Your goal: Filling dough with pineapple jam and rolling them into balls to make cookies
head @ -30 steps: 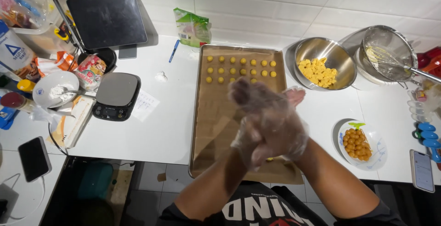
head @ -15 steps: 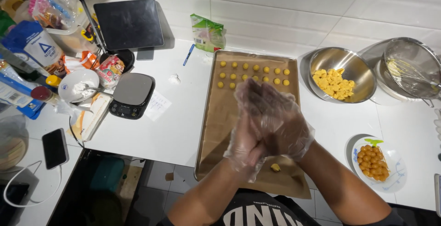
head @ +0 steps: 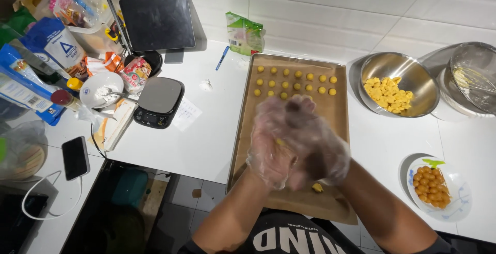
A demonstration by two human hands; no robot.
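My left hand point(head: 269, 153) and my right hand point(head: 316, 145), both in thin clear plastic gloves, are pressed palm to palm above the baking tray point(head: 245, 130), blurred by motion. A bit of yellow dough point(head: 279, 142) shows between the palms. The tray is lined with brown paper and carries three rows of small yellow dough balls point(head: 294, 82) at its far end. One loose yellow piece point(head: 317, 187) lies on the paper just below my hands.
A steel bowl point(head: 421, 73) of yellow dough pieces stands right of the tray, a sieve in a second bowl point(head: 473, 78) beyond it. A small plate point(head: 457, 207) of orange balls sits near right. A kitchen scale point(head: 157, 101), flour bowl point(head: 102, 90), tablet point(head: 157, 21), phone point(head: 75, 157) and packets lie left.
My gloved hands stay pressed together over the tray and keep rubbing against each other. The view has shifted a little, so the counter's left side shows more.
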